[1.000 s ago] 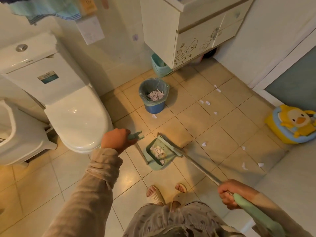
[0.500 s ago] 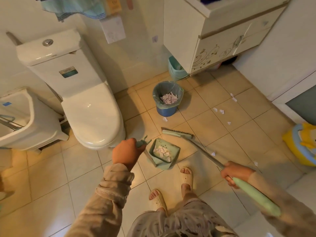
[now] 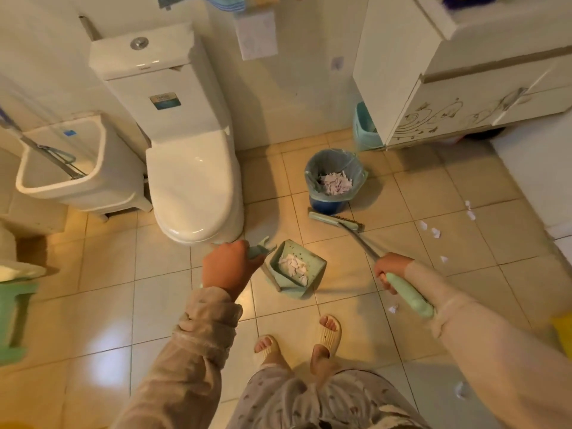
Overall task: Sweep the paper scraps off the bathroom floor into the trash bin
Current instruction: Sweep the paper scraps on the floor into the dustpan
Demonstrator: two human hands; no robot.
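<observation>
Your left hand (image 3: 230, 264), closed on the dustpan (image 3: 295, 269) handle, holds the loaded pan short of the trash bin (image 3: 335, 181), while your right hand (image 3: 391, 270) grips the broom (image 3: 337, 221).

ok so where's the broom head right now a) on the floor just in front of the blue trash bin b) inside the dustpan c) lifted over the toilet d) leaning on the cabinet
a: the broom head lies on the tiles right at the base of the blue trash bin, apart from the dustpan, which holds scraps and sits nearer the person's feet.
</observation>
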